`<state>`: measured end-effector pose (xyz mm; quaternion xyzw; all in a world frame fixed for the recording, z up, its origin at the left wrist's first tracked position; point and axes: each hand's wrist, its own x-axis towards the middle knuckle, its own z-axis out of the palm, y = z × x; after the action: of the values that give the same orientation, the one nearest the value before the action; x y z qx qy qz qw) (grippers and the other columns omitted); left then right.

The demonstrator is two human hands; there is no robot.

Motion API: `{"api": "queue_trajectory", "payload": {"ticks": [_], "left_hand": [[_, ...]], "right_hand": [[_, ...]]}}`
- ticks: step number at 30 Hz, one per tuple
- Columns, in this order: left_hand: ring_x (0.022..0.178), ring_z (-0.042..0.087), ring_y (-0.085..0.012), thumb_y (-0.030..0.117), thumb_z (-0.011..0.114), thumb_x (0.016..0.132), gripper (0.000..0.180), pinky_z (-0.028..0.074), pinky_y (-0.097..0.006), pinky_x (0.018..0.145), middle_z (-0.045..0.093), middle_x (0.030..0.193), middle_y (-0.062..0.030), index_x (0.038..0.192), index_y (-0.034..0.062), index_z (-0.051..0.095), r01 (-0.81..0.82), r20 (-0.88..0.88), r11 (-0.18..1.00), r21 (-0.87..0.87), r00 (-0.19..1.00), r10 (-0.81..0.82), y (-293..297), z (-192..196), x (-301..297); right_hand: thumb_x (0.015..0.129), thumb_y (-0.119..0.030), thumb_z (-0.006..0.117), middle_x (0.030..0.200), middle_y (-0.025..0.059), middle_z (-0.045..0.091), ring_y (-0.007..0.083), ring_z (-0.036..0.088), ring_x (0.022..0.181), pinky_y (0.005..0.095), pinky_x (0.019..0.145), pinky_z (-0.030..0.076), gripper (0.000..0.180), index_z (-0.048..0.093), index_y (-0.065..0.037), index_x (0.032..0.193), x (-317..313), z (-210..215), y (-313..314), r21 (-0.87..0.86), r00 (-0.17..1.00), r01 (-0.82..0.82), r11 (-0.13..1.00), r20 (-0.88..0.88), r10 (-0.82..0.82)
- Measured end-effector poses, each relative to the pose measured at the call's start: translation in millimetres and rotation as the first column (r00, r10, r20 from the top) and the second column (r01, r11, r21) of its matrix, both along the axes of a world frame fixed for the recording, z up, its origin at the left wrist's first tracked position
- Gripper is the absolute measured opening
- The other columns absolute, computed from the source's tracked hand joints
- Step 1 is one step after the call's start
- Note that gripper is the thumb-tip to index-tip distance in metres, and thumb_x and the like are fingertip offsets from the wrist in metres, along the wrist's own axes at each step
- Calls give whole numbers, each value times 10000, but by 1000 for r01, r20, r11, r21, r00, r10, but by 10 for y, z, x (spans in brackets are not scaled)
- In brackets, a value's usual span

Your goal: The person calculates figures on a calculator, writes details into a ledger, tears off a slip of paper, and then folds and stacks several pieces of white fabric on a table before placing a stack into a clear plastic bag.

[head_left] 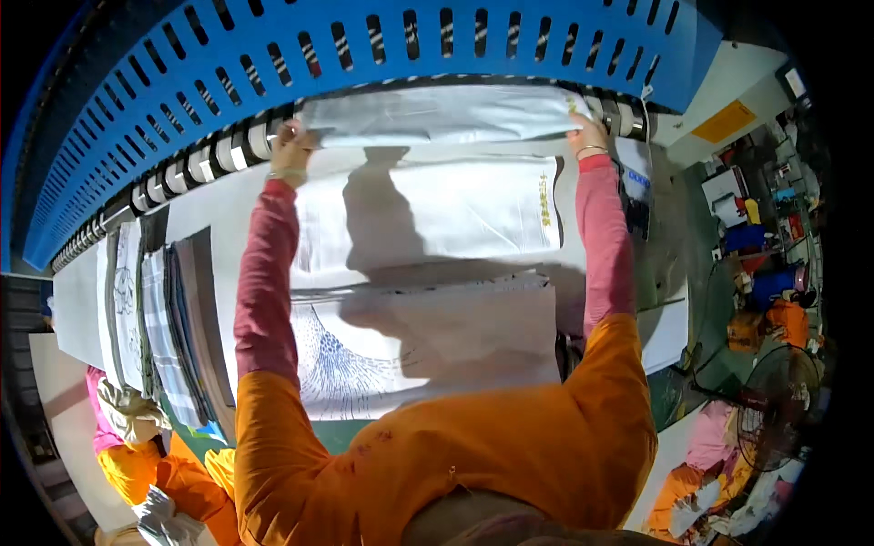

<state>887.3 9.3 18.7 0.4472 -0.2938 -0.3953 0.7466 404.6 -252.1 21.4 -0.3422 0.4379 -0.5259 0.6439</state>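
A pale white cloth [446, 116] is stretched sideways along the roller row of a large blue machine. My left hand [291, 153] is closed on the cloth's left end, close to the rollers. At the opposite end my right hand [588, 138] pinches the right corner, beside a small gold print. Nearer to me lies a white cloth [455, 214] with gold lettering at its right edge, crossed by a dark shadow. Closest to my body is a stack of white cloth [473, 350], its top piece bearing a blue dashed pattern.
The blue slotted guard [410, 41] spans the far side above black-and-white rollers [202, 164]. Folded cloths [168, 314] lie in rows at left. Someone in orange and pink [173, 478] is at lower left. A black fan [778, 405] stands at right, near cluttered shelves [774, 246].
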Motion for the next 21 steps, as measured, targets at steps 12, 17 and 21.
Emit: {"api": "queue_trajectory", "payload": {"ticks": [12, 17, 21], "left_hand": [[733, 561, -190, 53, 647, 695, 562, 488, -290, 633, 559, 858, -126, 1186, 17, 376, -433, 739, 752, 497, 666, -104, 2192, -519, -556], [762, 525, -227, 234, 621, 724, 393, 442, -321, 651, 527, 854, -85, 1056, 68, 493, -430, 715, 692, 580, 676, -179, 2334, -774, -339], [1055, 470, -240, 419, 548, 754, 425, 333, -353, 942, 494, 1214, 2, 1142, 248, 524, -178, 765, 798, 576, -226, -603, 1968, -697, -361]], "right_hand": [[694, -181, 682, 943, 186, 566, 319, 552, 872, 379, 762, 426, 599, 397, 12, 1185, -385, -330, 2222, -421, 312, -425, 801, -899, -306], [695, -341, 665, 930, 213, 585, 342, 567, 857, 391, 736, 436, 543, 504, 27, 1062, -227, -437, 2132, -152, 344, -445, 883, -939, 12], [703, -118, 678, 942, 61, 589, 149, 564, 785, 270, 689, 463, 383, 549, 27, 1033, -277, -388, 1944, -108, 734, -478, 872, -595, 328]]}}
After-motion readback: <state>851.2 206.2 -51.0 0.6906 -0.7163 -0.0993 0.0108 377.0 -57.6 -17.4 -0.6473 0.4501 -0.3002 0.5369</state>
